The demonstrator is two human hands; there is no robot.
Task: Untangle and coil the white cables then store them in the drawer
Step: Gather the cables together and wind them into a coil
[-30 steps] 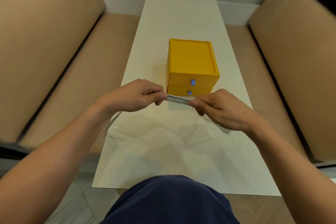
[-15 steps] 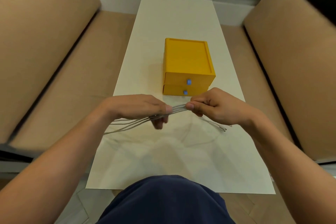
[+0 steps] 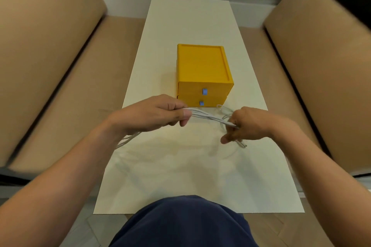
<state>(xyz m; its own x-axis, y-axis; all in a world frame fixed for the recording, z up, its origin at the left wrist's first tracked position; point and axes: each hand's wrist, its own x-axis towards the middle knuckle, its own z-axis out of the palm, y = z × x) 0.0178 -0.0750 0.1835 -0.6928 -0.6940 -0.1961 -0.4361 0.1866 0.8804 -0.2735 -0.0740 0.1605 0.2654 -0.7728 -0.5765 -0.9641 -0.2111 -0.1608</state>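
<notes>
The person sits at the near end of a long pale surface [image 3: 192,26], and everything happens just in front of the yellow drawer unit [image 3: 203,75] standing on it. The left hand [image 3: 152,115], in front of the unit and to its left, has its fingers [image 3: 181,116] curled tight around a bundle of white cables [image 3: 208,116]. The strands run several abreast to the right hand [image 3: 249,125], in front of the unit's right corner, whose fingers are pinched shut on the other end of the span. A loose loop rises behind that hand toward the unit, and a plug end pokes out below it. Behind the left hand the remaining lengths trail down off the surface's left edge.

To my eye the work is at an early-to-middle stage: the strands lie roughly parallel between the two hands, so the untangling looks largely in hand, but no tidy coil has formed yet. Both drawers, each with a small blue pull [image 3: 204,91], are closed, so opening one and stowing the cables is all still ahead.
</notes>
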